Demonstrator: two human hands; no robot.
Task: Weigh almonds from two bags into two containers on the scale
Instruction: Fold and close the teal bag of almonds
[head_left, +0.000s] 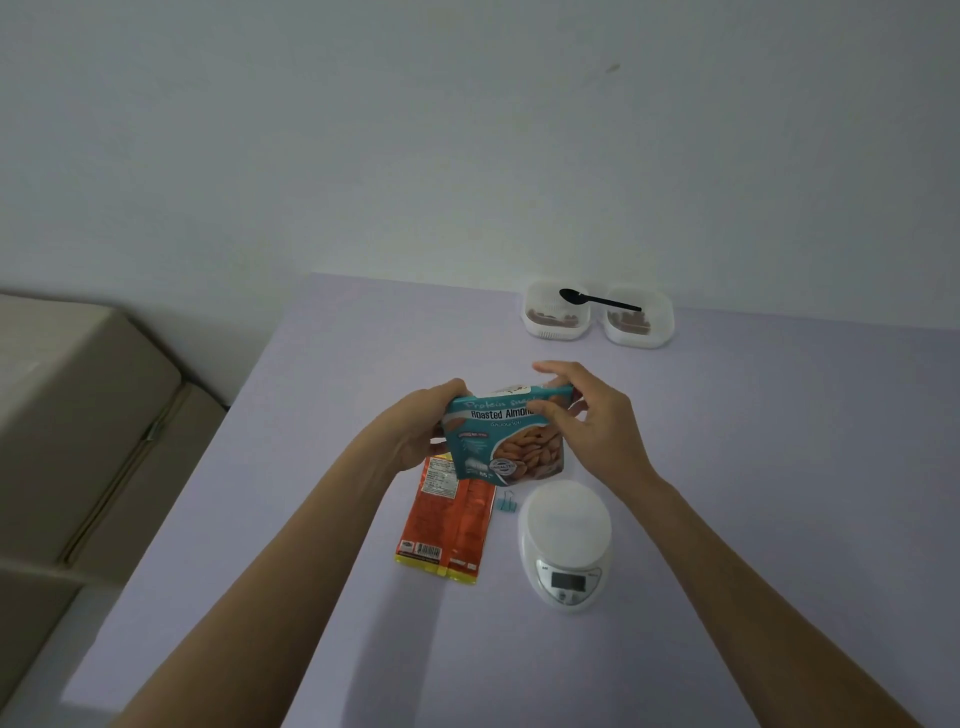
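Both hands hold a teal bag of roasted almonds (501, 441) upright above the table. My left hand (423, 428) grips its left top corner and my right hand (587, 415) pinches its right top edge. An orange almond bag (449, 525) lies flat below the teal bag. To the right of the orange bag stands a white kitchen scale (566, 545) with nothing on its platform. Two clear plastic containers, one (556, 312) and another (639, 319), sit at the far edge with almonds inside.
A black spoon (597, 300) rests across the rims of both containers. A small teal binder clip (505, 503) lies between the orange bag and the scale. The table (753, 441) is pale lilac. A beige sofa (88, 415) stands to the left.
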